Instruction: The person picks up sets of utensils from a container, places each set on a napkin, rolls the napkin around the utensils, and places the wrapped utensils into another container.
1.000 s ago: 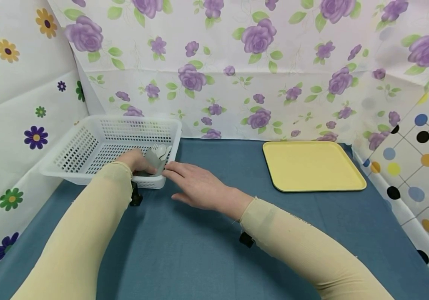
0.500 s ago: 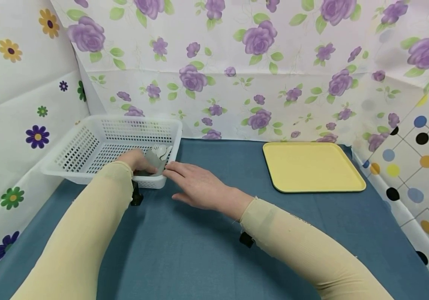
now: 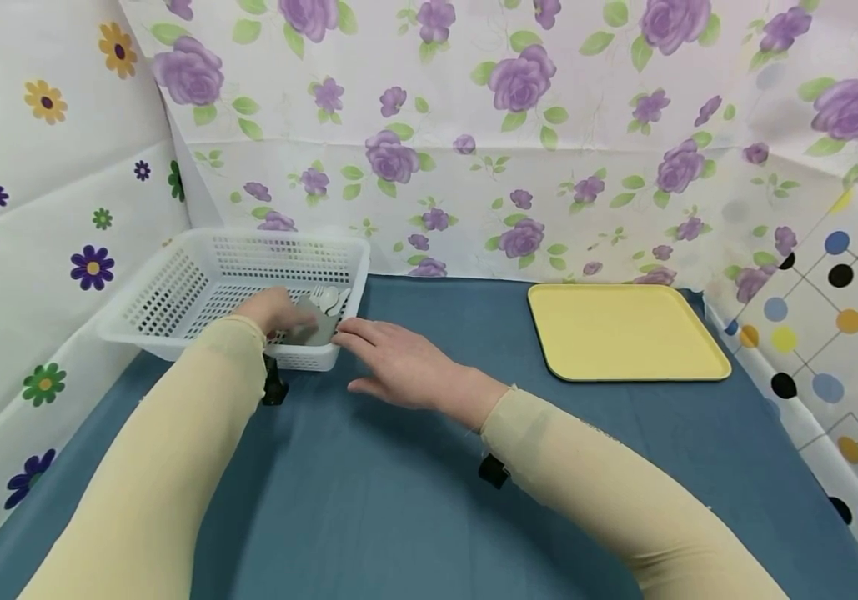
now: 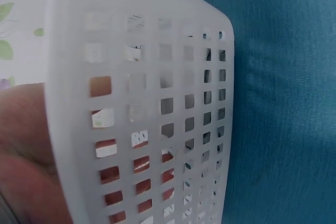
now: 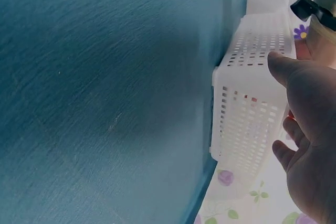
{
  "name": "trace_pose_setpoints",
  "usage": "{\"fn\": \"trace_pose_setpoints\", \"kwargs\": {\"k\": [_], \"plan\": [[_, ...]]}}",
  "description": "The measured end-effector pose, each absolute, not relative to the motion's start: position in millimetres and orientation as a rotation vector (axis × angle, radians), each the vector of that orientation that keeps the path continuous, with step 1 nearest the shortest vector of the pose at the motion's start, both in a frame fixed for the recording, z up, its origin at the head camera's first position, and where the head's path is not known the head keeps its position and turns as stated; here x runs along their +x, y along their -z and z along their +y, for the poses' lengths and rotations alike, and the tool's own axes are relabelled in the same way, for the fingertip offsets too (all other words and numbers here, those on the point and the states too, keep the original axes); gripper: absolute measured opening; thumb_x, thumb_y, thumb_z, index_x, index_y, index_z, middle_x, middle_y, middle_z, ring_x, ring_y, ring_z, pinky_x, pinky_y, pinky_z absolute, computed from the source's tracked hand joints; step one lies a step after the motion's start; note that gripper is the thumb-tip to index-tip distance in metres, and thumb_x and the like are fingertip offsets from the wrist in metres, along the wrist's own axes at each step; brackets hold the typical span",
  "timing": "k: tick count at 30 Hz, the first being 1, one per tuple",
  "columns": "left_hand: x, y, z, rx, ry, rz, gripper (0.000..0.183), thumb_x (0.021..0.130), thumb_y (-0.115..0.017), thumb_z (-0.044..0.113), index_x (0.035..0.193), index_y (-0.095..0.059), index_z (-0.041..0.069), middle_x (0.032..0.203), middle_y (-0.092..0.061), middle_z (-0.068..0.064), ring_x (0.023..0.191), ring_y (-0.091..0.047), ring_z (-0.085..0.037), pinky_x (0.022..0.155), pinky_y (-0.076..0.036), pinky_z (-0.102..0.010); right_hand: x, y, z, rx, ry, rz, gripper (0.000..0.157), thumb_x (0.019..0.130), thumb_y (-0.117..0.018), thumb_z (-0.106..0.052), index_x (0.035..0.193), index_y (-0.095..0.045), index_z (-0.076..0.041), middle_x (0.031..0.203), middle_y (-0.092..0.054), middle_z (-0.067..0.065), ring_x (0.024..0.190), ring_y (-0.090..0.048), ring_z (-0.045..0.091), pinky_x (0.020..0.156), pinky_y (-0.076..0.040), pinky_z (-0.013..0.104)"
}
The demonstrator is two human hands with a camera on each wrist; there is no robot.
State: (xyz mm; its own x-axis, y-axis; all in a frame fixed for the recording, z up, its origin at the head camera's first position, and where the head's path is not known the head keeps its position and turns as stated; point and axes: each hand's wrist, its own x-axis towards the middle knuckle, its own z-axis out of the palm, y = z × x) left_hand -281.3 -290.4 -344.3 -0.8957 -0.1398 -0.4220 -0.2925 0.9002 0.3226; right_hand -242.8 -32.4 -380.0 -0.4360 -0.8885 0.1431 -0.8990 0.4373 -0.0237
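Note:
My left hand (image 3: 277, 312) reaches over the front rim of a white perforated plastic basket (image 3: 173, 342). Its fingers are over a flat grey piece (image 3: 318, 332) in the near right corner, partly hidden by the basket in the left wrist view. A white fork (image 3: 317, 293), a white spoon (image 3: 328, 298) and another slim white utensil (image 3: 342, 302) stick out behind the grey piece. With fingers extended, my right hand (image 3: 402, 360) has its fingertips at the basket's right front corner. The right wrist view shows that hand (image 5: 315, 114) beside the basket wall (image 5: 247, 124).
A yellow rectangular tray (image 3: 627, 332) lies at the back right of the blue cloth-covered table (image 3: 398, 500). Floral sheets (image 3: 459, 100) wall off the back and left, and a dotted sheet (image 3: 849, 333) stands at the right.
The left hand's fingers have lifted a little off the grey piece, which now lies flatter in the basket corner. The right hand stays at the rim. The head view has shifted slightly.

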Motion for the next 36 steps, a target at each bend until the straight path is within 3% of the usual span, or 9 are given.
{"fn": "trace_pose_setpoints", "kwargs": {"k": [5, 11, 26, 36], "plan": [[-282.4, 344.8, -294.2, -0.257, -0.533, 2.679, 0.078, 0.117, -0.049, 0.038, 0.162, -0.027, -0.022, 0.164, -0.034, -0.044, 0.149, -0.042, -0.058, 0.120, -0.042, -0.067, -244.6, 380.0, -32.1, 1.598, -0.141, -2.607, 0.076, 0.111, -0.068, -0.047, 0.172, -0.038, -0.014, 0.176, -0.035, 0.006, 0.159, -0.040, 0.021, 0.130, -0.033, 0.037], [-276.5, 343.6, -292.8, -0.221, -0.582, 2.727, 0.080, 0.120, -0.037, 0.043, 0.167, -0.017, -0.018, 0.168, -0.026, -0.044, 0.154, -0.033, -0.060, 0.124, -0.034, -0.070, -244.6, 376.2, -27.1, 1.528, -0.177, -2.586, 0.079, 0.110, -0.066, -0.050, 0.174, -0.035, -0.014, 0.176, -0.036, 0.007, 0.159, -0.040, 0.022, 0.130, -0.033, 0.039], [-261.2, 328.6, -251.2, 0.022, -0.507, 2.946, 0.077, 0.121, -0.032, 0.049, 0.171, -0.025, -0.009, 0.175, -0.025, -0.035, 0.161, -0.025, -0.054, 0.127, -0.025, -0.072, -247.7, 368.3, 14.3, 1.267, -0.193, -2.633, 0.082, 0.110, -0.062, -0.056, 0.173, -0.036, -0.011, 0.175, -0.039, 0.011, 0.164, -0.033, 0.027, 0.134, -0.026, 0.046], [-241.7, 342.8, -220.9, 0.129, -0.392, 3.097, 0.073, 0.121, -0.038, 0.050, 0.175, -0.027, 0.003, 0.180, -0.019, -0.025, 0.166, -0.015, -0.049, 0.128, -0.014, -0.076, -241.8, 374.7, 46.4, 1.098, -0.141, -2.675, 0.081, 0.112, -0.060, -0.055, 0.173, -0.035, -0.008, 0.177, -0.037, 0.013, 0.165, -0.032, 0.030, 0.134, -0.026, 0.050]]}}
